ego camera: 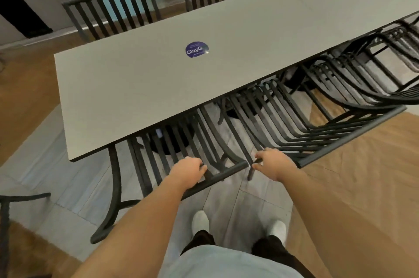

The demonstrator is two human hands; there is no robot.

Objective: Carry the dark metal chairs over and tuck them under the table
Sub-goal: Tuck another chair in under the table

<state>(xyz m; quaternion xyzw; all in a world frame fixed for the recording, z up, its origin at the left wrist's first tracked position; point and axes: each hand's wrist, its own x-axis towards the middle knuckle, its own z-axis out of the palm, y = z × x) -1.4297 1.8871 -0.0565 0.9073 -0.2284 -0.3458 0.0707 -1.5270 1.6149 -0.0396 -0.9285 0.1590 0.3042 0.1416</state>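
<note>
Left hand (187,172) grips chair (223,173) top rail; right hand (273,164) seemingly beside it.

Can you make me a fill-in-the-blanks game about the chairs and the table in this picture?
1. The left hand holds the top rail of a dark metal ____.
2. The round sticker on the table is coloured ____.
3. The person's shoes are ____.

Missing words: chair, purple, white.

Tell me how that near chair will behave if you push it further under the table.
The chair looks like rigid metal slats, so it probably won't flex. Its curved legs rest on smooth floor, so it likely slides. With only the left hand gripping its top rail, it may swing sideways.
</note>
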